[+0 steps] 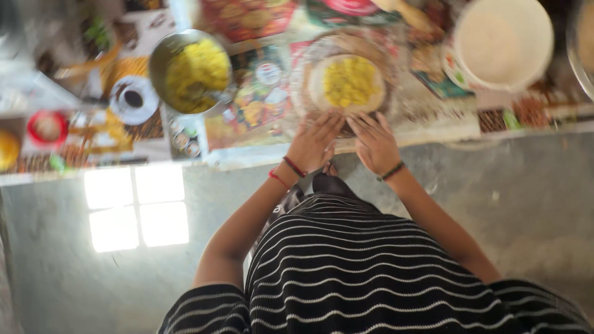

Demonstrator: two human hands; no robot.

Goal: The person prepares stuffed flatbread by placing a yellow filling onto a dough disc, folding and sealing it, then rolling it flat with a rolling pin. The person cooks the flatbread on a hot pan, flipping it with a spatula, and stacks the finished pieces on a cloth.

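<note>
Grey polished floor [532, 210] below us, window glare reflected at left. Worktop [433, 133] runs across the upper frame, covered in printed paper sheets [260, 93]. View is blurred, fine detail unreliable.

Our left hand [314, 143] and right hand [374, 143] sit side by side at the near edge of a round rolling board [309, 93], fingers spread flat, palms down, gripping nothing. Fingertips touch the near rim of a flat dough disc [322, 102] on that board. A mound of yellow filling [350, 81] sits in the disc's middle. Hands nearly touch each other at the thumbs; we can't tell if they actually meet.

Left wrist: red thread bands [286, 173]. Right wrist: dark bracelet [392, 171]. Black top with white stripes [346, 266] fills the lower frame.

Around it:
- steel bowl [162, 59] of the same yellow filling, left of the board, apart from it
- big white bowl [502, 40] of flour, upper right
- small white cup [132, 98] with dark contents, left of the steel bowl
- red-rimmed small dish [47, 127], far left
</note>
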